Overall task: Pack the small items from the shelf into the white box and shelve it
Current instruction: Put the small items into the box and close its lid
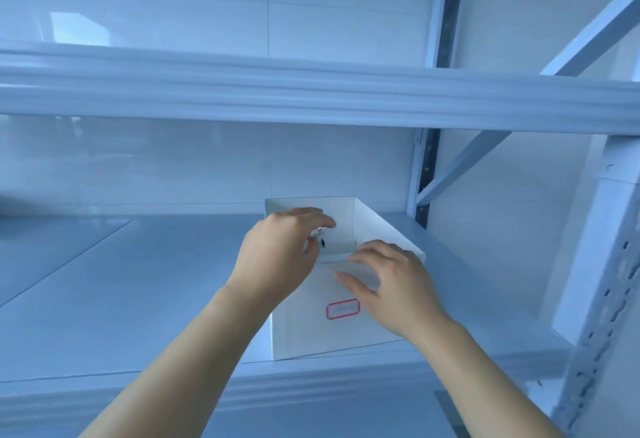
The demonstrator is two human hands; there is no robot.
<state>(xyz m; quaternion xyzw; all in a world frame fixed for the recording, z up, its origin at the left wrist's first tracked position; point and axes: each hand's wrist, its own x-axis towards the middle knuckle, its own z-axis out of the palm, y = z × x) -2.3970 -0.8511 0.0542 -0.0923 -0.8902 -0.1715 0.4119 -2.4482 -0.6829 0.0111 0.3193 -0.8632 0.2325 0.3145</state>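
Note:
An open white box (377,229) with a red-framed label (343,308) on its front stands on the shelf board (138,299), close to the front edge. My left hand (280,257) is over the box's left front corner, its fingers pinched on a small pale item (318,232) with a dark spot under it. My right hand (391,285) rests against the front wall of the box, fingers spread over its top edge, thumb on the front face. The inside of the box is mostly hidden.
The shelf rack is white metal, with an upper beam (311,94) across the view above the box. A perforated upright (602,299) and diagonal braces (467,164) stand at the right. A tiled wall (173,160) closes the back.

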